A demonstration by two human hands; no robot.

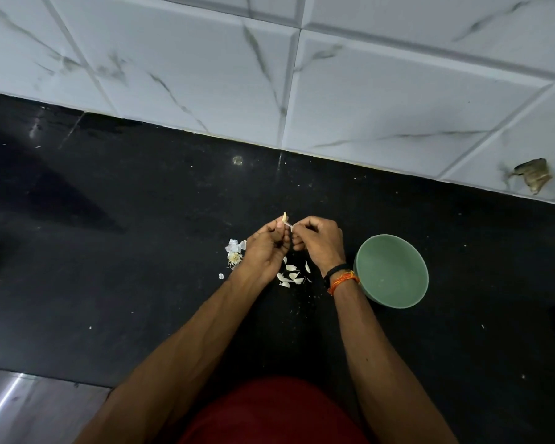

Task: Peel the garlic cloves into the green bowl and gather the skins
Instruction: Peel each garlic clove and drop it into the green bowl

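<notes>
Both hands are up together in the middle of the frame, over the black worktop (109,251). The left hand (263,251) has its grip closed round a garlic clove (284,216), with the tip of the clove poking out above the fingers. The right hand (321,243) is pinching a thin strip of skin (288,224) right where the two hands meet, so its grip is closed on that bit of peel.

The green bowl (394,274) sits just right of the right wrist, lower right of centre, and I can't see anything in it from here. A little pile of loose skins (290,277) lies on the worktop under and between the wrists. Left of the left hand there's the rest of the garlic bulb (234,253), papery with a rooty bit showing.

Right wrist has a black band and an orange thread bracelet (343,280). A marble-look tiled wall (302,75) fills the top of the frame.
</notes>
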